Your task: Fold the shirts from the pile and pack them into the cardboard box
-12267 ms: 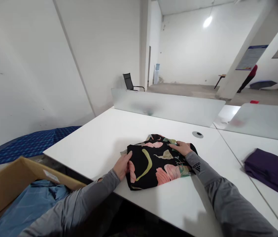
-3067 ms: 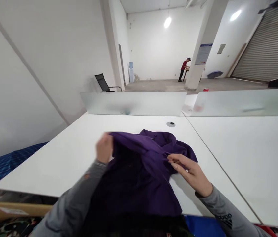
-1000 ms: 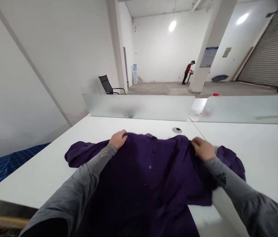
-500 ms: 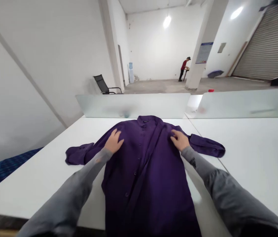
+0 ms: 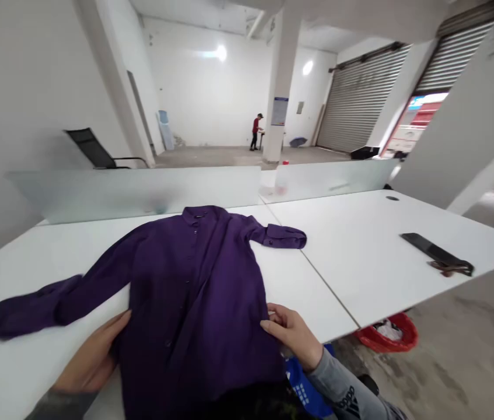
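Purple long-sleeved button-front shirt (image 5: 225, 315) lies face-up on the white table (image 5: 387, 227): bare right hand (image 5: 291, 332) pinching its edge at four o'clock, bare left hand (image 5: 93, 356) at eight, grip unclear. Spreading looks mostly done, sleeves (image 5: 98, 289) out at nine and two, creases (image 5: 198, 291) left, collar (image 5: 191, 218) at twelve.

Purple shirt (image 5: 229, 286): long-sleeved, small buttons (image 5: 168, 343) down the front, spread face up on the white bench (image 5: 338, 256) before me.
Collar (image 5: 190, 218): farthest from me, dark label (image 5: 199, 216) inside.
Sleeves (image 5: 111, 271): one stretched to my left, the other reaching right across the bench's seam (image 5: 324, 283).
Front (image 5: 209, 280): loosely creased.
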